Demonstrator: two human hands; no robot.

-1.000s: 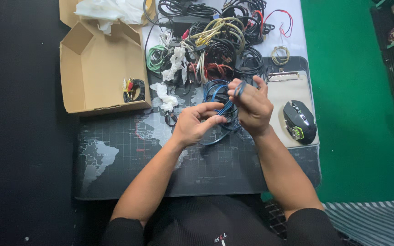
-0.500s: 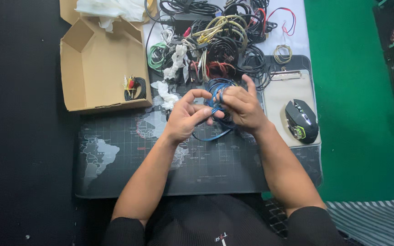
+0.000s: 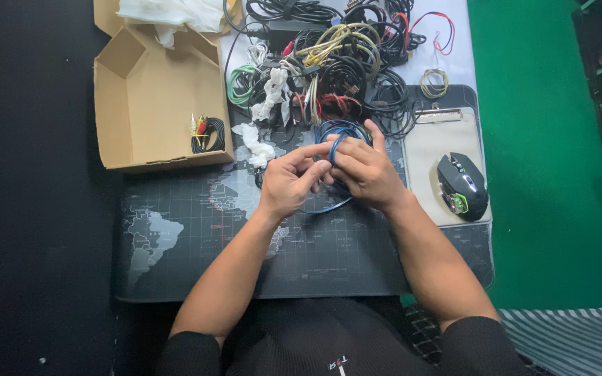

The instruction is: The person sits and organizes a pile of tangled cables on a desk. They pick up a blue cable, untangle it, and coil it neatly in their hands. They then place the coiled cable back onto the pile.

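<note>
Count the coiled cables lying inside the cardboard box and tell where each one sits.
1. A single black coiled cable with red, white and yellow plugs lies in the cardboard box, against its right wall near the front corner. White wrapping at the box's back might hide others.

Plenty of open mat (image 3: 196,257) toward the near edge, so a hand can slide in easy; past the mat's far edge the cable pile (image 3: 336,63) blocks everything; cardboard box (image 3: 155,104) walls off its far-left corner; mouse (image 3: 462,185) sits at its right.

single head cam, looks steeply down at desk mat (image 3: 196,244), close, arm's reach.
</note>
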